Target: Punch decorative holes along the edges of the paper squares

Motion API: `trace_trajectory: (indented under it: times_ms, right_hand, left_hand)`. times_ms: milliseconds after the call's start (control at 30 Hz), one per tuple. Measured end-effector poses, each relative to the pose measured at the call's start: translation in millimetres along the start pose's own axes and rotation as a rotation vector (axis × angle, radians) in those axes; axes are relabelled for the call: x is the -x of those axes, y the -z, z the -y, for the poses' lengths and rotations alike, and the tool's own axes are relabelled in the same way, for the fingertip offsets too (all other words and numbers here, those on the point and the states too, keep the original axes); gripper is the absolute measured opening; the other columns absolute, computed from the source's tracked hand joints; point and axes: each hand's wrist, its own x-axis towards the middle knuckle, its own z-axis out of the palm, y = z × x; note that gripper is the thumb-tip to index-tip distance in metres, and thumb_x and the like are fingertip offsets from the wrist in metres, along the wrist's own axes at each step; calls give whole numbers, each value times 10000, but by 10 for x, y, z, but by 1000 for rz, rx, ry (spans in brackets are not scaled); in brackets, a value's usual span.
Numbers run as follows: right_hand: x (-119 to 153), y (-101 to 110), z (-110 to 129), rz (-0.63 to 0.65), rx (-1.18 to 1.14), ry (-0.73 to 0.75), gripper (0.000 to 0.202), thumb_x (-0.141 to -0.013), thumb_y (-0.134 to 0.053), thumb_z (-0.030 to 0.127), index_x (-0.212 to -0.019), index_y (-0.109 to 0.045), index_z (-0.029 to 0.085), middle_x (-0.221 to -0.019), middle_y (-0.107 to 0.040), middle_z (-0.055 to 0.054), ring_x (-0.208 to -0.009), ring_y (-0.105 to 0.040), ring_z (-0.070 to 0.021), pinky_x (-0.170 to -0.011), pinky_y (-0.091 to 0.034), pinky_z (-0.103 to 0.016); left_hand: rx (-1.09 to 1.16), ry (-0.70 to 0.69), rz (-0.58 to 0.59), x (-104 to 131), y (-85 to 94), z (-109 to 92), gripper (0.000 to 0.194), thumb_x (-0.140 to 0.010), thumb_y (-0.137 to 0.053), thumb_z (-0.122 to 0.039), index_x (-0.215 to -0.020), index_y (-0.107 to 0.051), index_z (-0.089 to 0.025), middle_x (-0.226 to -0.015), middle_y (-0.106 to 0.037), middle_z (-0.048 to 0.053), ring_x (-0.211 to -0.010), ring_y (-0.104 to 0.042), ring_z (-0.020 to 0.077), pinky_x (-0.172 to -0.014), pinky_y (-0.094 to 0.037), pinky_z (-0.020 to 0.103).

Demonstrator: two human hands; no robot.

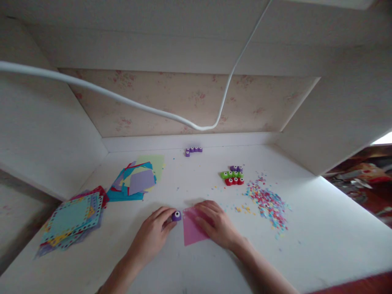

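Observation:
Between thumb and fingers my left hand grips a small purple paper punch, just off the left edge of a pink paper square. Lying over the right part of that paper, my right hand holds it, with the thumb across its face and the fingers along its far side. Small marks or holes show near the paper's upper left corner. The right side of the sheet is hidden under my hand.
Punched bordered papers are stacked at left, beside loose coloured sheets. Purple punches stand at the back; green punches and red punches stand right of centre. Confetti lies at right. A white cable hangs ahead.

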Motion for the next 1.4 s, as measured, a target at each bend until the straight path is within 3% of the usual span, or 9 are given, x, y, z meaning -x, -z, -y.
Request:
trace_trajectory:
  times_ms: [233,467,567,733,833,933,1167,1267,1400]
  right_hand:
    - [32,49,260,-55,-181,-63,320,-967,-543,233,-1277,-611,273,-1192,-693,-50,-1086,-636,-178,-957,-510,-331]
    - [-8,344,344,73,-171,-171,227,-915,-633,289,-1128,-709,269,-1035,-739,-37,-916,-684,-169,-845,-537,-304]
    - [-141,490,121,47,-142,-304,177,-891,-648,352,-1004,-746,256,-946,-761,-11,-858,-704,-164,-783,-555,-274]
    - [-562,971,-623,-164,140,-581,313,-895,-569,429,-1053,-730,212,-902,-770,-46,-827,-729,-212,-726,-577,-312]
    - [-766,1212,-1007,-267,340,-671,310,-864,-586,423,-1000,-748,196,-964,-756,-96,-920,-711,-258,-820,-546,-365]
    - [-847,1260,-1238,-287,489,-677,249,-828,-623,383,-919,-763,199,-1121,-716,-108,-1080,-655,-270,-958,-476,-369]
    - [-841,1113,-1458,-192,648,-665,198,-828,-618,327,-857,-773,207,-1105,-717,-94,-1076,-643,-235,-958,-461,-324]
    - [-863,1137,-1434,-162,696,-665,213,-832,-611,339,-845,-774,203,-1062,-725,-97,-1049,-646,-241,-943,-466,-328]
    - [-981,1107,-1290,-156,752,-635,289,-876,-563,367,-994,-752,182,-1203,-673,-133,-1130,-602,-284,-981,-439,-394]
  left_hand:
    - [84,-165,-16,-165,-219,-258,288,-928,-602,-225,-1211,-614,-280,-1140,-705,24,-1036,-674,194,-941,-557,335]
    - [118,-155,-33,-119,-351,-267,361,-954,-577,-316,-1312,-542,-331,-1213,-679,15,-1107,-651,192,-950,-558,333]
    - [80,-135,-138,-75,-345,-273,276,-972,-531,-339,-1233,-594,-275,-1211,-659,59,-1110,-644,213,-962,-553,358]
    - [3,-152,-193,-52,-276,-229,221,-989,-474,-301,-1142,-620,-237,-1123,-656,89,-1060,-645,231,-935,-551,389]
    - [-44,-168,-181,-54,-255,-205,215,-988,-458,-258,-1124,-624,-237,-1099,-655,86,-1023,-649,237,-900,-551,408]
    - [-86,-160,-167,-53,-263,-194,238,-976,-460,-216,-1153,-615,-251,-1105,-653,82,-998,-652,242,-861,-549,418]
    - [-98,-151,-142,-71,-281,-172,207,-965,-476,-189,-1108,-614,-245,-1103,-647,76,-963,-649,241,-847,-533,419]
    - [-110,-145,-146,-80,-259,-152,186,-964,-479,-193,-1062,-629,-241,-1050,-663,62,-920,-651,232,-839,-523,407]
    - [-160,-40,-210,-103,-179,-101,167,-956,-486,-212,-945,-651,-234,-953,-680,48,-876,-647,238,-835,-499,412]
